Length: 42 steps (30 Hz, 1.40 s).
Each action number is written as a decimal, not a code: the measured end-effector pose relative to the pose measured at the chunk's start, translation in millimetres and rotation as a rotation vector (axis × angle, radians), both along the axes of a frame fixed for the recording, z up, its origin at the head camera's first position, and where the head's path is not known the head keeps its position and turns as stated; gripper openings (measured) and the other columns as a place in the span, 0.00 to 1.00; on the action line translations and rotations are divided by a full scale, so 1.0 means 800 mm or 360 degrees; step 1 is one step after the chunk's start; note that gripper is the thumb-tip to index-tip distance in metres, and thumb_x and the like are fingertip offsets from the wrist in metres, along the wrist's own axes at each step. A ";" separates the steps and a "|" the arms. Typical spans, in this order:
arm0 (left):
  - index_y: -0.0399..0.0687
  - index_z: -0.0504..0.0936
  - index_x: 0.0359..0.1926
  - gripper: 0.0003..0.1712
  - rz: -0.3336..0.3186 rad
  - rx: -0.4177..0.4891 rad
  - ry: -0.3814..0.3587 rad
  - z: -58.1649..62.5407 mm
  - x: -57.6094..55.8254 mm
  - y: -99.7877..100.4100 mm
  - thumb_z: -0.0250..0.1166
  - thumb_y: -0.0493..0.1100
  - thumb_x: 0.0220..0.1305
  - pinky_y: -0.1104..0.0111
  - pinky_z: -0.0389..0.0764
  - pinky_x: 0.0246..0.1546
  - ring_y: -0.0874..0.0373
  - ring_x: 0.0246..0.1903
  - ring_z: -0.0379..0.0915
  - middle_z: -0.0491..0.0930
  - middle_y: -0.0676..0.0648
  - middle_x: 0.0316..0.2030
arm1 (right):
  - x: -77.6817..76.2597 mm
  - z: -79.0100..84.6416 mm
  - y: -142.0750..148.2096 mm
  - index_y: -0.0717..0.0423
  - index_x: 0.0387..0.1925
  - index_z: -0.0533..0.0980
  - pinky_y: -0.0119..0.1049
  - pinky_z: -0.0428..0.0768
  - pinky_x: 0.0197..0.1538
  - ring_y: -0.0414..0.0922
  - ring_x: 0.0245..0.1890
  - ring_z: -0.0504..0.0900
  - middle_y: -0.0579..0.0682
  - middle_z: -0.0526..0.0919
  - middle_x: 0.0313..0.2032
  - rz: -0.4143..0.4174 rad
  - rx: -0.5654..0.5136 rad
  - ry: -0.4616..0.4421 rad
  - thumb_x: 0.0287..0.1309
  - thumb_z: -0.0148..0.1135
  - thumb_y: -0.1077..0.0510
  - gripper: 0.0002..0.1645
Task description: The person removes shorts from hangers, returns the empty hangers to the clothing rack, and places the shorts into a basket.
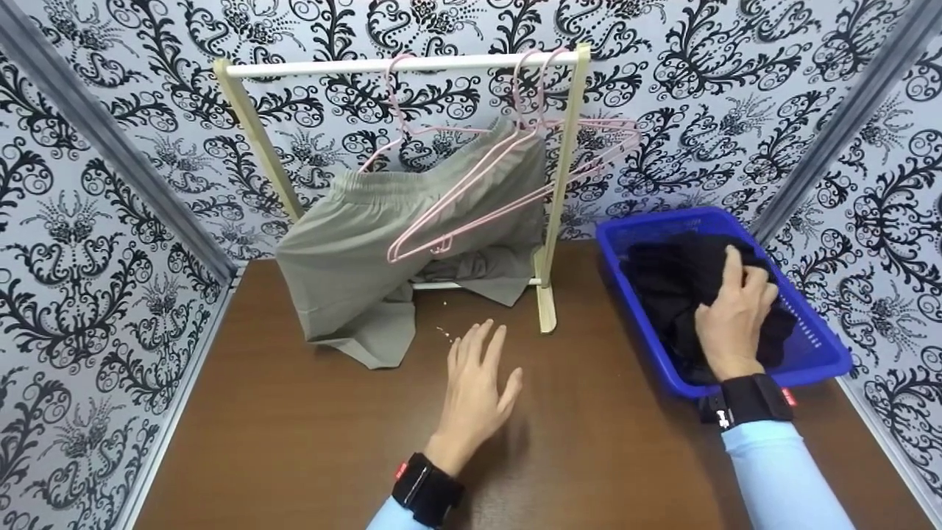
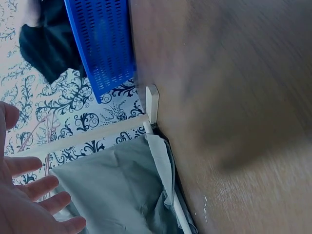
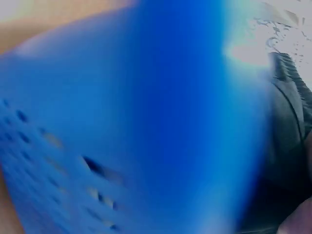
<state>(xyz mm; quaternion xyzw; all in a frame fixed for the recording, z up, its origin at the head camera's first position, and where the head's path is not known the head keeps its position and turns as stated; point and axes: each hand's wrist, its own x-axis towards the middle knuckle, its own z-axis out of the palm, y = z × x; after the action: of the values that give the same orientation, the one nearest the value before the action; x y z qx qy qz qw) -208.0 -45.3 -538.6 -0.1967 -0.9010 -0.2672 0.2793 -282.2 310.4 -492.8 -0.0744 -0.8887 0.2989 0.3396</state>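
My right hand (image 1: 736,313) is over the blue basket (image 1: 666,372), its fingers curled into a black garment (image 1: 673,283). Above the basket's rim, part of this dark cloth (image 2: 51,41) shows in the left wrist view. A gathered edge on the garment (image 3: 287,73) appears at the right of the right wrist view, past the blurred basket wall. My left hand (image 1: 475,390) hovers over the table in front of the rack, fingers spread and holding nothing. Grey-green shorts (image 1: 368,243) with an elastic waistband hang on a pink hanger (image 1: 379,151), nearest the left hand.
A small rack with a white rail (image 1: 316,68) and wooden posts (image 1: 563,184) stands at the back of the brown table (image 1: 294,442). Other pink hangers (image 1: 471,188) hang at its right end, jutting forward. Patterned walls (image 1: 66,221) enclose the table.
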 end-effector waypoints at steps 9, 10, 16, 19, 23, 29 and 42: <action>0.41 0.72 0.70 0.34 0.0018 -0.0095 -0.0044 0.000 -0.001 -0.004 0.64 0.51 0.68 0.41 0.61 0.70 0.40 0.71 0.63 0.70 0.38 0.69 | 0.005 -0.031 0.009 0.62 0.75 0.62 0.73 0.64 0.52 0.76 0.54 0.62 0.77 0.64 0.58 0.0124 0.0089 -0.0291 0.46 0.62 0.81 0.51; 0.41 0.72 0.71 0.34 0.0022 -0.0116 -0.0051 0.000 -0.002 -0.004 0.64 0.52 0.68 0.41 0.60 0.71 0.41 0.71 0.63 0.69 0.38 0.70 | 0.006 -0.034 0.010 0.63 0.74 0.62 0.73 0.64 0.50 0.77 0.54 0.62 0.78 0.63 0.58 0.0138 0.0105 -0.0324 0.47 0.62 0.80 0.50; 0.42 0.72 0.71 0.36 0.0054 -0.0251 -0.0067 -0.002 -0.008 -0.008 0.66 0.52 0.67 0.42 0.58 0.72 0.41 0.72 0.62 0.69 0.38 0.70 | 0.005 -0.044 0.019 0.69 0.72 0.60 0.76 0.66 0.48 0.80 0.54 0.60 0.83 0.59 0.58 0.0242 0.0182 -0.0621 0.53 0.60 0.76 0.44; 0.42 0.73 0.71 0.36 0.0071 -0.0316 -0.0067 -0.005 -0.012 -0.010 0.68 0.52 0.65 0.42 0.58 0.72 0.41 0.72 0.62 0.69 0.39 0.70 | 0.003 -0.047 0.022 0.71 0.72 0.58 0.76 0.66 0.49 0.81 0.56 0.58 0.84 0.57 0.60 0.0289 0.0199 -0.0782 0.56 0.57 0.74 0.41; 0.43 0.73 0.71 0.36 0.0088 -0.0386 -0.0084 -0.010 -0.017 -0.014 0.68 0.52 0.65 0.41 0.58 0.72 0.41 0.72 0.62 0.69 0.39 0.70 | 0.000 -0.048 0.024 0.73 0.72 0.57 0.76 0.67 0.51 0.82 0.57 0.56 0.85 0.55 0.61 0.0331 0.0222 -0.0970 0.59 0.54 0.73 0.39; 0.43 0.75 0.69 0.36 0.0121 -0.0462 -0.0048 -0.016 -0.023 -0.020 0.68 0.54 0.64 0.39 0.61 0.70 0.39 0.70 0.65 0.71 0.38 0.69 | -0.005 -0.049 0.023 0.74 0.72 0.54 0.77 0.67 0.54 0.83 0.61 0.53 0.85 0.53 0.62 0.0373 0.0291 -0.1271 0.58 0.54 0.72 0.40; 0.43 0.72 0.71 0.35 0.0135 -0.0577 -0.0175 -0.006 -0.031 -0.042 0.62 0.55 0.69 0.38 0.57 0.71 0.38 0.71 0.63 0.68 0.37 0.71 | -0.004 -0.036 0.027 0.82 0.73 0.41 0.77 0.57 0.65 0.85 0.66 0.45 0.90 0.43 0.65 0.0604 0.0376 -0.1602 0.67 0.60 0.50 0.56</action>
<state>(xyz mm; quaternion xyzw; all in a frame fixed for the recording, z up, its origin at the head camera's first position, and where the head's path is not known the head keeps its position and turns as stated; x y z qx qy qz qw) -232.9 -79.0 -543.5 -0.1909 -0.9558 -0.0988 0.2006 -285.5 332.2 -521.3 -0.0080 -0.9667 0.1805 -0.1810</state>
